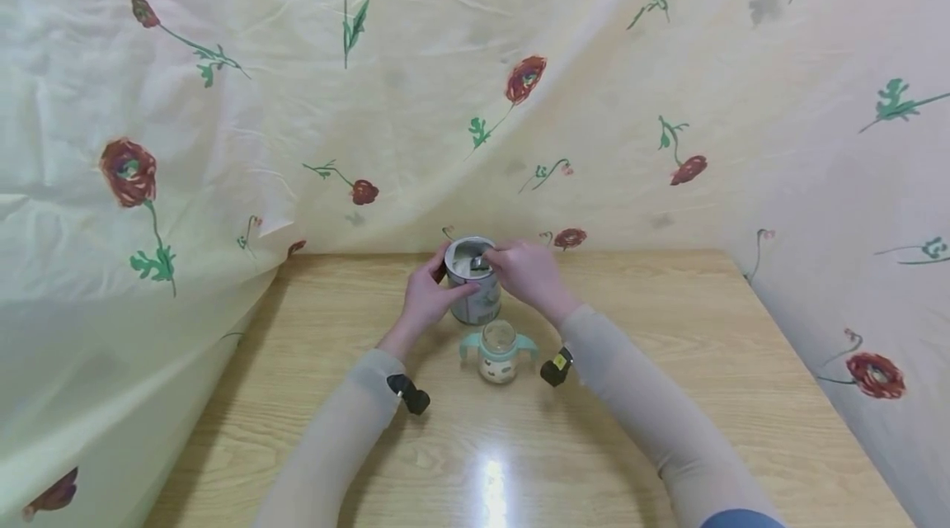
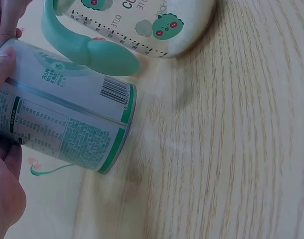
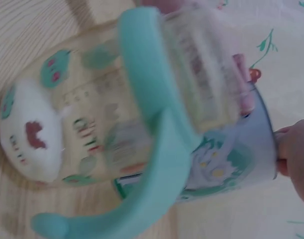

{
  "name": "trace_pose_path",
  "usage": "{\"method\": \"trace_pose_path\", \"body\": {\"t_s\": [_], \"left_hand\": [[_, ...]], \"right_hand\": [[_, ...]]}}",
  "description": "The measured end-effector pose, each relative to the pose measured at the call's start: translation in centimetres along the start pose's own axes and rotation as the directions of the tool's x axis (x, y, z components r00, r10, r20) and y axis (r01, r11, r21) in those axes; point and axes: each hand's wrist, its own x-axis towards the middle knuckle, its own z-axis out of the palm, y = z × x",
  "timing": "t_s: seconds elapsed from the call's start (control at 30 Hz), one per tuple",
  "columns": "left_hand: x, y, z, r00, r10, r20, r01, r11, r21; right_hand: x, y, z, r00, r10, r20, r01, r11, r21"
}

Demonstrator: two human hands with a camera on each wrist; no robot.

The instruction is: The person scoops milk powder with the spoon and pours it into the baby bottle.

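A printed cylindrical milk powder can [image 1: 476, 303] stands upright at the back of the table. My left hand [image 1: 429, 294] grips its side near the top, thumb across the front. My right hand [image 1: 529, 271] is at the can's right rim, fingers curled over the opening. They pinch a small shiny silvery piece [image 1: 481, 263] inside the mouth; its kind is hard to make out. Pale material shows inside. In front of the can stands a lidless clear baby bottle [image 3: 92, 119] with two mint-green handles and cartoon prints. Its base looks white. Neither hand touches it.
The wooden table [image 1: 631, 429] carries the can and bottle. A flower-printed cloth [image 1: 416, 115] hangs behind it and along both sides, close behind the can. Dark wrist cameras [image 1: 409, 394] are strapped over both sleeves, the right one near the bottle's handle.
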Motion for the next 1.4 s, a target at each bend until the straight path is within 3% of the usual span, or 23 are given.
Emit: {"method": "trace_pose_path", "body": {"t_s": [0.2, 0.43, 0.6, 0.97, 1.03, 1.07, 1.17, 1.23, 1.4], "left_hand": [[0.0, -0.1, 0.1, 1.0, 0.022, 0.0, -0.022, 1.0, 0.01], [-0.1, -0.4, 0.1, 0.999, 0.039, 0.01, -0.039, 0.999, -0.001], [-0.1, -0.5, 0.2, 0.999, 0.05, 0.013, -0.05, 0.999, 0.0], [-0.2, -0.5, 0.2, 0.998, 0.053, 0.014, -0.053, 0.999, -0.013], [-0.2, -0.5, 0.1, 0.999, 0.05, 0.013, -0.05, 0.999, -0.009], [-0.2, -0.5, 0.1, 0.999, 0.048, 0.013, -0.047, 0.999, -0.004], [-0.2, -0.5, 0.1, 0.999, 0.043, 0.013, -0.043, 0.999, 0.002], [-0.1, -0.6, 0.1, 0.999, 0.047, 0.012, -0.047, 0.999, -0.001], [-0.1, -0.6, 0.1, 0.999, 0.051, 0.008, -0.051, 0.999, -0.008]], "right_hand": [[1.0, -0.3, -1.0, 0.98, 0.075, 0.185, -0.089, 0.994, 0.067], [1.9, -0.5, -1.7, 0.953, 0.092, 0.287, -0.122, 0.989, 0.087], [1.9, -0.4, -1.6, 0.943, 0.124, 0.308, -0.174, 0.975, 0.14], [1.2, -0.9, -1.6, 0.952, 0.183, 0.245, -0.255, 0.917, 0.305], [1.1, -1.1, -1.6, 0.934, 0.25, 0.256, -0.332, 0.871, 0.363], [1.0, -1.2, -1.6, 0.918, 0.296, 0.264, -0.384, 0.832, 0.401], [0.7, -1.2, -1.5, 0.847, 0.455, 0.274, -0.529, 0.678, 0.511], [0.4, -1.1, -1.4, 0.803, 0.538, 0.257, -0.575, 0.588, 0.568], [-0.4, -0.4, -0.9, 0.735, 0.657, 0.17, -0.594, 0.502, 0.628]]}}
